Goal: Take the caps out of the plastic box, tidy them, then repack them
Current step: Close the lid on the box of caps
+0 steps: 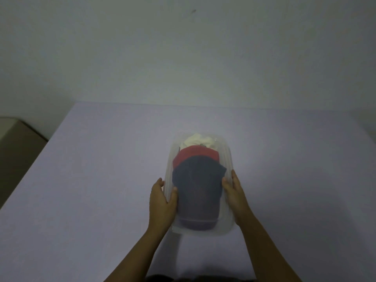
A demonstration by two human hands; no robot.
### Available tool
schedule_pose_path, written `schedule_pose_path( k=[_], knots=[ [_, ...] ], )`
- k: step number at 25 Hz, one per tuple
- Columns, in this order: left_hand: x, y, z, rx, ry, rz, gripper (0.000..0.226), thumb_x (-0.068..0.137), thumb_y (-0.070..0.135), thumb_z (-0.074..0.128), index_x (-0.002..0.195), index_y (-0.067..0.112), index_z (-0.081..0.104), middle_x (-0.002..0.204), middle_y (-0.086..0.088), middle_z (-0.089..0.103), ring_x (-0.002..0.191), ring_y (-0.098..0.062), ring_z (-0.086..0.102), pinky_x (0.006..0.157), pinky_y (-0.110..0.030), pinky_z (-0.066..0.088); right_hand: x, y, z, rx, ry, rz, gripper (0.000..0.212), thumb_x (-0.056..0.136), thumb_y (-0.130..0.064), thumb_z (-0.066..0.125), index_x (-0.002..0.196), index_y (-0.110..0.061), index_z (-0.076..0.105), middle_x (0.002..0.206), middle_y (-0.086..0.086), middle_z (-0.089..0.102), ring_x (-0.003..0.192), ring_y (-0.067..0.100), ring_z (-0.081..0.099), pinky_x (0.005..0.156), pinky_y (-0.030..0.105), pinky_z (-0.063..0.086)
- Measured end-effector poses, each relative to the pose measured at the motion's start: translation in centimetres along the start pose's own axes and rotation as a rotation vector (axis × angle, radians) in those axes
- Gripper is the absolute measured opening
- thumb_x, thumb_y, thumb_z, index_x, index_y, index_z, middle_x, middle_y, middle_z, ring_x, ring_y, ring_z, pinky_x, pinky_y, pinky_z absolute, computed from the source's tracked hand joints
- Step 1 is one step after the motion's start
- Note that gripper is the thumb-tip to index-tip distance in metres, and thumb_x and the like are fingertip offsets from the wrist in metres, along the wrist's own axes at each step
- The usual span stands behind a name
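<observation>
A clear plastic box (pixel 229 157) lies lengthwise on the pale table, in the middle of the head view. Inside it three caps overlap: a navy cap (pixel 197 190) nearest me, a red cap (pixel 195 155) behind it, a white cap (pixel 198 141) at the far end. My left hand (pixel 161 198) holds the box's left side, thumb over the rim by the navy cap. My right hand (pixel 236 195) holds the right side the same way, thumb inside the rim. Whether a lid covers the box is unclear.
The pale lilac table (pixel 101 180) spreads wide on both sides of the box. Its left edge runs diagonally, with a beige piece of furniture (pixel 16 143) beyond it. A plain wall rises behind the table's far edge.
</observation>
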State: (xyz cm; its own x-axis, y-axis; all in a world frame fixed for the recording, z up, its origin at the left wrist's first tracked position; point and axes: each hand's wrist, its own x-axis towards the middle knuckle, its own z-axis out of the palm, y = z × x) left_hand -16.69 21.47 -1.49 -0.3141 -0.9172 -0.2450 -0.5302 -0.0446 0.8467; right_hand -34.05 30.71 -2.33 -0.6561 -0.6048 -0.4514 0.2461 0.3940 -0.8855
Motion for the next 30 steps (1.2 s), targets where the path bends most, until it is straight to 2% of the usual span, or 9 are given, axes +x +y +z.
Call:
schedule_pose_path(
  k=[3,6,17,26,30],
  knots=[
    [0.1,-0.3,0.6,0.008,-0.054,0.041,0.059,0.096,0.033,0.044,0.148,0.02,0.02,0.15,-0.002,0.036,0.132,-0.028,0.042,0.105,-0.042,0.038,0.4,0.3,0.1,-0.002,0.02,0.015,0.059,0.097,-0.037,0.041,0.149,-0.029,0.012,0.155,0.001,0.022,0.139,0.026,0.029,0.109,0.042,0.031],
    [0.2,-0.8,1.0,0.047,-0.049,0.056,0.055,0.098,0.034,0.038,0.148,0.021,0.02,0.152,-0.002,0.033,0.136,-0.026,0.038,0.11,-0.042,0.033,0.4,0.6,0.2,0.008,0.045,0.006,0.059,0.097,-0.035,0.042,0.148,-0.028,0.014,0.155,0.002,0.024,0.138,0.026,0.03,0.11,0.042,0.031],
    [0.6,-2.0,1.5,0.125,-0.047,0.075,0.055,0.098,0.037,0.035,0.148,0.02,0.019,0.151,-0.005,0.036,0.134,-0.03,0.041,0.109,-0.047,0.034,0.3,2.1,0.3,0.069,0.086,0.009,0.059,0.095,-0.031,0.051,0.147,-0.026,0.024,0.151,0.003,0.034,0.133,0.025,0.039,0.109,0.046,0.037],
    [0.3,-2.3,2.4,0.173,0.037,0.049,0.054,0.098,0.034,0.036,0.148,0.02,0.02,0.15,-0.004,0.037,0.133,-0.028,0.042,0.108,-0.045,0.035,0.9,1.9,0.5,-0.033,0.119,-0.016,0.058,0.093,-0.036,0.052,0.145,-0.026,0.029,0.149,0.003,0.038,0.134,0.024,0.039,0.11,0.042,0.035],
    [0.1,-1.9,2.2,0.27,0.011,0.09,0.054,0.099,0.034,0.032,0.149,0.019,0.016,0.154,-0.002,0.029,0.136,-0.026,0.038,0.108,-0.04,0.034,0.8,2.0,0.4,-0.117,0.15,-0.024,0.058,0.092,-0.04,0.052,0.144,-0.029,0.03,0.147,0.005,0.041,0.133,0.025,0.041,0.109,0.044,0.037]
  ],
)
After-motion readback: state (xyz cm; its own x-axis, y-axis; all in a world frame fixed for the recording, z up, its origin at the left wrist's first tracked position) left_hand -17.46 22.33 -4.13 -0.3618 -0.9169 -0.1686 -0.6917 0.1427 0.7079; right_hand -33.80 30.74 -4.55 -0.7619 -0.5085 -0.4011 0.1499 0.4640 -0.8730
